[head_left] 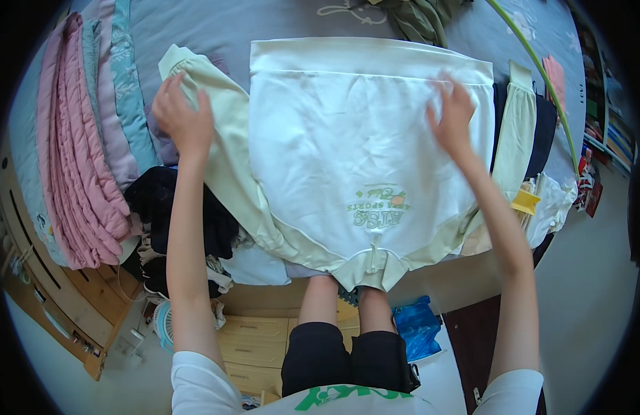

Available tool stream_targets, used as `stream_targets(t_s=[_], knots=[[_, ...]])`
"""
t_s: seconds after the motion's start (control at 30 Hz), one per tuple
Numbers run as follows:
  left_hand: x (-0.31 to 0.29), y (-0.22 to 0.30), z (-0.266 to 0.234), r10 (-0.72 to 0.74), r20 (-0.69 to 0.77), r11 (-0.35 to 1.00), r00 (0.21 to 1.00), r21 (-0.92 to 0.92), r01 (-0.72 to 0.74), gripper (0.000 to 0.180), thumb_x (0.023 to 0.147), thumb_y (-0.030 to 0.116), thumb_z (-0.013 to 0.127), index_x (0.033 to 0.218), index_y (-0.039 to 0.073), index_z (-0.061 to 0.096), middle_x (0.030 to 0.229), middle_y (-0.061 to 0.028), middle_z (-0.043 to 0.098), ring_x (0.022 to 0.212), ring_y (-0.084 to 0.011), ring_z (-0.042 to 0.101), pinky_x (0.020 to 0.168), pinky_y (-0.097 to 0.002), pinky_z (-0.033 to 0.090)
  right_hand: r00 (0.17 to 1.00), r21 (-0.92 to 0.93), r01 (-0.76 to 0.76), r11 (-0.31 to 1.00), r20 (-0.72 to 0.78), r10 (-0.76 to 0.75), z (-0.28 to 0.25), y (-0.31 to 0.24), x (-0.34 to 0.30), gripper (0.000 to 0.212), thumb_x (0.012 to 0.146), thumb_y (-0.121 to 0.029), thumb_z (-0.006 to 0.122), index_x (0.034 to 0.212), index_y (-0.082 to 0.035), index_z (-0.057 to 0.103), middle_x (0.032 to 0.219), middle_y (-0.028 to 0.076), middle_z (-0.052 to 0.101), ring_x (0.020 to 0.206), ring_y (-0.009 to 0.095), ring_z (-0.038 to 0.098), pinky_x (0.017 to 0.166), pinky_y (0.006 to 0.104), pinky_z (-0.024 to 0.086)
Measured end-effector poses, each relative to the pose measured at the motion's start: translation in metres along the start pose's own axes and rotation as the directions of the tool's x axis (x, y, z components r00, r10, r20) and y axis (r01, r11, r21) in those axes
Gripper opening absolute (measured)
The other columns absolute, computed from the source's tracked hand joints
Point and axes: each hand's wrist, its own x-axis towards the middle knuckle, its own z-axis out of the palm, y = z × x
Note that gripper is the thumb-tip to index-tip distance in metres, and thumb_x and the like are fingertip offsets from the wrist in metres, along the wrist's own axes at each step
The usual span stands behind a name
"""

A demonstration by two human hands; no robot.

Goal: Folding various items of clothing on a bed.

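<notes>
A sweatshirt [320,131] with a white body and pale green sleeves is spread on the bed, its collar [372,266] toward me and its hem at the far side. Printed lettering shows on the chest, upside down from here. Over the left sleeve [230,124], close to its cuff, is my left hand [183,117], thumb and fingers apart. My right hand [455,114], slightly blurred, is above the right part of the body near the hem, fingers apart and holding nothing. The right sleeve [517,124] lies beyond the body's right edge.
A folded pink quilt [78,152] and blue bedding [130,83] lie on the left. Dark clothes [195,214] are heaped beside the left sleeve. Olive fabric [420,21] rests at the back. A yellow object [525,202] and a blue plastic bag [416,328] are to the right.
</notes>
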Motion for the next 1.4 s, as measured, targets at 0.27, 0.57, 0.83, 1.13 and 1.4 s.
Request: stream_targets(t_s=[0.27, 0.57, 0.83, 1.13, 1.4], knots=[[0.001, -0.062, 0.0, -0.465, 0.764, 0.231, 0.447, -0.382, 0.895, 0.046, 0.068, 0.02, 0.073, 0.103, -0.003, 0.053, 0.097, -0.01, 0.059, 0.083, -0.0187, 0.058, 0.071, -0.0294, 0.047, 0.817, 0.522, -0.452, 0.723, 0.567, 0.101, -0.068, -0.124, -0.243, 0.022, 0.07, -0.004, 0.054, 0.092, -0.005, 0.056, 0.094, 0.015, 0.056, 0.092, 0.032, 0.052, 0.079, 0.0373, 0.041], [-0.003, 0.01, -0.098, -0.444, 0.628, 0.043, 0.639, -0.697, 0.715, 0.035, 0.079, 0.012, 0.06, 0.108, -0.004, 0.051, 0.105, -0.0106, 0.056, 0.094, -0.0187, 0.055, 0.08, -0.0289, 0.044, -0.224, -0.275, -0.954, 0.122, 0.92, 0.323, -0.131, -0.14, -0.438, 0.059, 0.073, -0.049, 0.059, 0.101, 0.002, 0.054, 0.092, 0.017, 0.056, 0.087, 0.026, 0.054, 0.077, 0.0308, 0.042], [-0.102, 0.172, -0.187, -0.29, 0.465, 0.359, 0.837, -0.757, 0.545, 0.017, 0.081, 0.012, 0.059, 0.092, -0.002, 0.058, 0.087, -0.0066, 0.06, 0.075, -0.0106, 0.054, 0.063, -0.0246, 0.044, 0.169, -0.025, -0.863, 0.505, 0.927, 0.334, -0.141, -0.149, -0.433, 0.035, 0.071, -0.031, 0.066, 0.082, -0.003, 0.049, 0.069, 0.006, 0.048, 0.065, 0.012, 0.045, 0.059, 0.0264, 0.039], [-0.301, 0.339, -0.146, 0.362, 0.699, 0.472, 0.617, -0.708, 0.525, 0.028, 0.075, 0.006, 0.054, 0.103, 0.002, 0.054, 0.1, -0.0176, 0.056, 0.093, -0.0323, 0.054, 0.078, -0.0376, 0.044, 0.062, -0.321, -0.833, 0.451, 0.755, 0.652, -0.162, -0.079, -0.488, 0.043, 0.07, -0.027, 0.062, 0.105, -0.006, 0.049, 0.083, 0.015, 0.058, 0.081, 0.033, 0.057, 0.072, 0.0388, 0.045], [-0.327, 0.287, -0.114, 0.353, 0.603, 0.85, 0.715, -0.527, 0.024, 0.05, 0.063, 0.002, 0.051, 0.113, 0.006, 0.05, 0.125, -0.0125, 0.041, 0.123, -0.0354, 0.026, 0.101, -0.0456, 0.022, 0.489, 0.14, -0.849, 0.509, 0.568, 0.661, -0.138, -0.036, -0.438, 0.04, 0.08, -0.017, 0.056, 0.113, 0.001, 0.044, 0.109, 0.017, 0.047, 0.095, 0.029, 0.049, 0.083, 0.0352, 0.041]])
